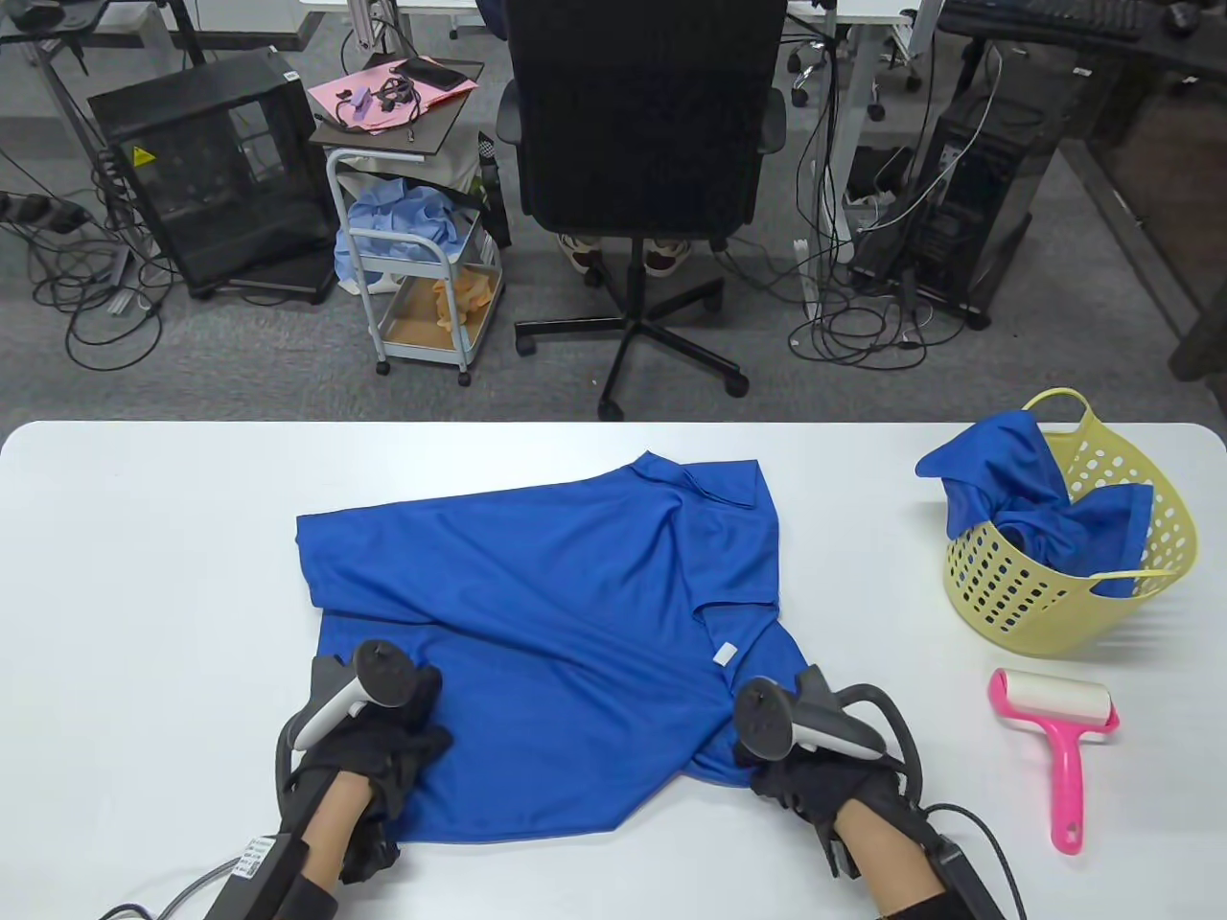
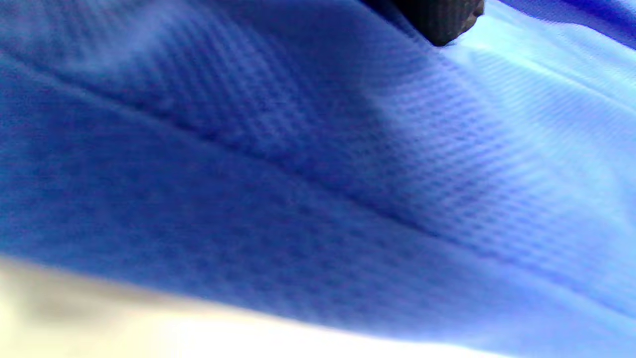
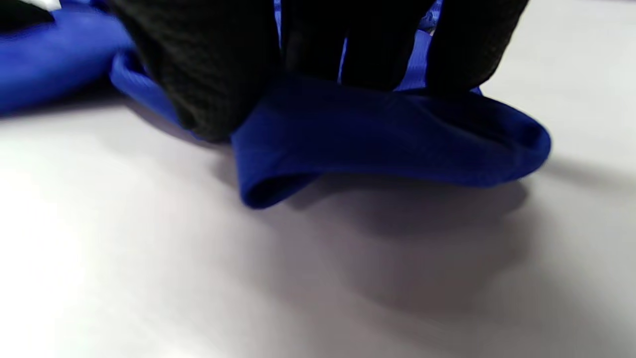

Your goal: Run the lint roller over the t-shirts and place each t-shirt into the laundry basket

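Note:
A blue t-shirt (image 1: 556, 613) lies spread on the white table (image 1: 144, 575), partly folded. My left hand (image 1: 383, 757) rests at the shirt's near left edge; the left wrist view shows only blue cloth (image 2: 318, 179) and one dark fingertip (image 2: 442, 22). My right hand (image 1: 786, 767) grips the shirt's near right corner, and in the right wrist view its gloved fingers (image 3: 208, 74) curl round a fold of the cloth (image 3: 387, 134). A pink lint roller (image 1: 1059, 738) lies on the table to the right of that hand. The yellow laundry basket (image 1: 1045, 604) holds another blue shirt (image 1: 1016, 489).
An office chair (image 1: 642, 144), a small cart (image 1: 422, 259) and computer towers stand on the floor beyond the table's far edge. The basket sits near the table's right end, just behind the lint roller.

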Tool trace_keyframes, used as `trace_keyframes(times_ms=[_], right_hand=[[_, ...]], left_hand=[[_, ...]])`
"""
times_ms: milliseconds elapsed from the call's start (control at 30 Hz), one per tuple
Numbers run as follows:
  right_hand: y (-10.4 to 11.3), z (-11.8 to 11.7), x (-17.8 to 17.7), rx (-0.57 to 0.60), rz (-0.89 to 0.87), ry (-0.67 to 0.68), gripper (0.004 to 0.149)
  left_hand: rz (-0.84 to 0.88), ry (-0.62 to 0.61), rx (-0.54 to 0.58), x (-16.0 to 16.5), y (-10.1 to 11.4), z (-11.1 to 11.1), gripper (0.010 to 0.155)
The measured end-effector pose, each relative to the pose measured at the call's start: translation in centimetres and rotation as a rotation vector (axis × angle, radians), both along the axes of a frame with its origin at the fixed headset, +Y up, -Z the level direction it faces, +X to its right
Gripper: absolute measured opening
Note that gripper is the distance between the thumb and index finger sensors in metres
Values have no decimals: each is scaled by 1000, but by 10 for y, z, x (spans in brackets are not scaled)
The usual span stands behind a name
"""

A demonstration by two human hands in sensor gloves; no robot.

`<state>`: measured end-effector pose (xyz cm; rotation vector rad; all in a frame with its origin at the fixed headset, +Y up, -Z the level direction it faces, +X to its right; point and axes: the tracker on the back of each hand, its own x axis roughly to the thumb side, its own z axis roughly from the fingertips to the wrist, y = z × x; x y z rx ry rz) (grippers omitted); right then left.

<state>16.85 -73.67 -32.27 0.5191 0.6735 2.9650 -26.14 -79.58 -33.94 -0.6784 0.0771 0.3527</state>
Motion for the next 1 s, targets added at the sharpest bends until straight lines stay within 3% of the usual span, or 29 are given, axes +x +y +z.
trace_keyframes(times_ms=[200, 333, 433, 600, 667, 767, 833, 1000], right_hand=[[56, -1, 51, 58, -213, -93, 40], [66, 6, 71, 32, -246, -101, 39], [60, 9, 82, -66, -254, -123, 39], [21, 10, 87, -256, 39, -156, 39], [19, 5, 88, -216, 80, -186, 45], [28, -16, 82, -51, -85, -313, 44], [28, -35, 75, -10, -164, -414, 48], [4, -94, 53, 88, -103, -670, 55]], left_hand=[[-1, 2, -15, 0, 1, 0, 68], [-1, 1, -21, 0, 1, 0, 68], [0, 3, -22, 0, 1, 0, 68], [3, 3, -21, 0, 1, 0, 68], [5, 4, -23, 0, 1, 0, 68], [7, 4, -21, 0, 1, 0, 68], [11, 4, -19, 0, 1, 0, 68], [13, 2, -20, 0, 1, 0, 68]])
